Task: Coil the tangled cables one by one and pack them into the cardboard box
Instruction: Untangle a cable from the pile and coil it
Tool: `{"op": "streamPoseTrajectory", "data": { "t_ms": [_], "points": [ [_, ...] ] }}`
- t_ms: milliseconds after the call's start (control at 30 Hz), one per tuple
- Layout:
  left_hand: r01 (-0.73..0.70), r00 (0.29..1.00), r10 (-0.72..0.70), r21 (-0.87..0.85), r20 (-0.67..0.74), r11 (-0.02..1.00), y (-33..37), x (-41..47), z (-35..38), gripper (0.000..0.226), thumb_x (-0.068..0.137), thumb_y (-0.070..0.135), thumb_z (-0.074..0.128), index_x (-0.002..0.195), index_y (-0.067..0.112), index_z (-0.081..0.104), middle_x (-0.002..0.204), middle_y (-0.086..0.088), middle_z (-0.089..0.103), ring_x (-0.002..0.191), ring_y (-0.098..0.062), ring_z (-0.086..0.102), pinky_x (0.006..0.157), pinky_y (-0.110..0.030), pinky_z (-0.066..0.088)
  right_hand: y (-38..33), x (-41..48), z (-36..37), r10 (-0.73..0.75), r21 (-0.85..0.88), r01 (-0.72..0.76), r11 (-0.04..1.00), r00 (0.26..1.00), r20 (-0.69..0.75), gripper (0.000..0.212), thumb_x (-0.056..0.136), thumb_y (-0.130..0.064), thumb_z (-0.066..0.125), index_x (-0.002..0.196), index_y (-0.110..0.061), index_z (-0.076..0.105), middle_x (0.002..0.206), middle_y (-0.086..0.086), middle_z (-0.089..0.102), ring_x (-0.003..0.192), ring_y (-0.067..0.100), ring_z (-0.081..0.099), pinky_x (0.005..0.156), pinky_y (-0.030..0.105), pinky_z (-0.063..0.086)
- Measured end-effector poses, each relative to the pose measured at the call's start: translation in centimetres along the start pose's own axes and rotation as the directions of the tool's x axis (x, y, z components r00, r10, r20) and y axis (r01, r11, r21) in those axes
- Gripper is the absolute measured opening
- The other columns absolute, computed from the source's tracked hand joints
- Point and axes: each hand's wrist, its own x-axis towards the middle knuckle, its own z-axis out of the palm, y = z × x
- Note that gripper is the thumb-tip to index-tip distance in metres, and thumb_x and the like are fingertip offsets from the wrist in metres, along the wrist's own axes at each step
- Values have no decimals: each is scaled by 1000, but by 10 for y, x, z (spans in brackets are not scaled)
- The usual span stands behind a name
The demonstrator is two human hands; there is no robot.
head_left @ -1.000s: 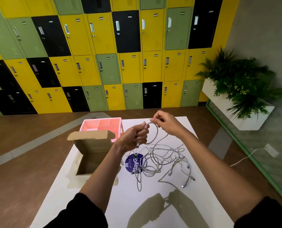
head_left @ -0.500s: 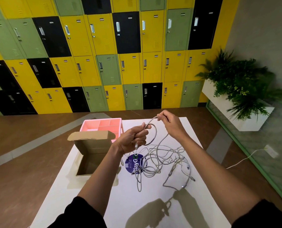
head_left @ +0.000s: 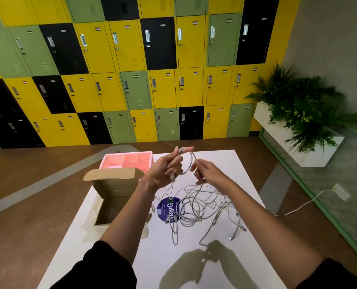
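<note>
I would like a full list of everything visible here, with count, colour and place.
cables: several, grey-white, tangled on the table
cardboard box: one, brown, open, table's left side
divided tray: one, pink, behind the box
round sticker: one, purple, under the cables
table: one, white
lockers: many, yellow, green, black, back wall
planter: one, white with green plants, right
left hand: grips cable loop
right hand: pinches same cable

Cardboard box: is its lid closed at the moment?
No, the cardboard box is open, with its lid flap folded up and back toward the pink tray.
</note>
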Motion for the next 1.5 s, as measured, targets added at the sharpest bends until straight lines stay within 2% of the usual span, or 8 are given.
{"op": "streamPoseTrajectory", "data": {
  "t_ms": [233, 433, 567, 800, 933, 1100, 1267, 1500],
  "points": [
    [-194, 963, 216, 141, -159, 971, -1, 6, -5, 46, 105, 29, 19, 144, 8, 34, 43, 9, 35, 36, -2, 34, 66, -18, 42, 19, -17, 19, 247, -194, -200, 960, 933, 262, 33, 105, -22, 21, 104, -8, 50, 71, 4, 49, 55, 15, 48, 54, 24, 42],
    [-225, 928, 294, 282, -230, 933, -2, 9, -11, 43, 105, 24, 23, 143, 9, 32, 49, 8, 43, 45, -4, 45, 101, -37, 44, 8, -21, 23, 245, -407, -94, 909, 910, 336, 40, 105, -23, 27, 114, -2, 60, 64, 2, 46, 50, 12, 35, 47, 21, 29],
    [-203, 910, 314, 370, -271, 907, -5, 11, -17, 45, 105, 25, 24, 147, 10, 26, 53, 7, 51, 52, -4, 53, 98, -41, 43, -6, -23, 17, 205, -452, -14, 892, 903, 378, 39, 104, -24, 31, 111, -5, 64, 61, 0, 44, 49, 11, 34, 47, 21, 29],
    [-43, 923, 241, 540, -301, 841, -19, 6, -29, 54, 101, 36, 30, 148, 10, 24, 91, -3, 74, 107, -29, 64, 111, -51, 32, -39, -22, 1, 73, -577, 170, 799, 925, 373, 40, 101, -37, 39, 98, -14, 72, 78, -4, 54, 70, 9, 48, 65, 25, 37],
    [55, 948, 128, 546, -292, 836, -24, 1, -15, 40, 104, 26, 28, 141, 11, 33, 84, -1, 75, 90, -22, 71, 91, -33, 50, -50, -11, -12, -107, -617, 212, 758, 973, 204, 36, 100, -34, 43, 90, -13, 71, 76, -7, 59, 64, 6, 48, 59, 24, 34],
    [161, 981, -71, 552, -180, 818, -26, -5, -8, 39, 104, 21, 27, 141, 10, 33, 76, -5, 72, 81, -19, 70, 105, -42, 41, -59, -2, -25, -209, -428, 203, 881, 977, 33, 12, 100, -22, 43, 107, -16, 50, 81, -2, 56, 74, 14, 51, 67, 30, 39],
    [122, 993, -109, 424, -55, 897, -27, -7, 3, 41, 105, 24, 25, 140, 11, 41, 49, 7, 39, 42, -6, 40, 95, -32, 49, -66, -2, -31, -258, -292, 240, 926, 966, -23, 13, 99, -21, 47, 110, -15, 45, 73, -10, 53, 65, 1, 50, 65, 23, 37],
    [46, 980, -57, 60, 189, 997, -27, -11, 2, 35, 102, 28, 29, 96, 8, 57, 42, 10, 35, 30, -3, 31, 69, -23, 52, -62, -3, -31, -291, -168, 280, 945, 956, -45, 14, 99, -17, 48, 108, -7, 50, 60, -4, 48, 51, 0, 41, 52, 12, 33]
  ]
}}
